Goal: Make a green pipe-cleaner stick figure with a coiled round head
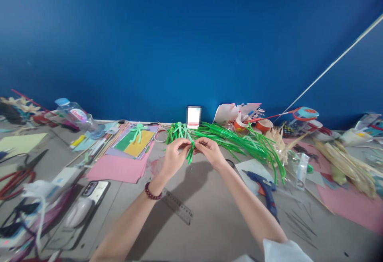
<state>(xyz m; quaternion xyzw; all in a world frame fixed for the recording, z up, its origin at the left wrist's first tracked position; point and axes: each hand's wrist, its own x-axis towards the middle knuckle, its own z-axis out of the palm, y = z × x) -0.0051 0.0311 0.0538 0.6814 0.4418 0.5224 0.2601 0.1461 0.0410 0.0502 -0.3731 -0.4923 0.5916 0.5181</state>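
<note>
Grey desk (209,222) against a blue wall, strewn with craft materials. Right of centre lies a long sheaf of green chenille stems (239,140); left of centre, sheets of pink paper (119,168). The left hand (175,154) and the right hand (209,150) are brought close together above the middle of the desk, each pinched by thumb and fingertips on one end of a short green stem (190,155), which is held clear of the surface just in front of the sheaf. A blue glue gun (265,186) rests near the right forearm, a clear ruler (178,206) lies beside the left wrist, and a pale green stem figure (179,129) lies just beyond the hands. The held stem is judged very light, with a soft fuzzy pile that resists slipping and, most likely, a thin wire core that bends readily and keeps its bend. It is best gripped at its two ends with the fingertips, close to the point to be bent, using light pressure. Cut wire tips may prick.
</note>
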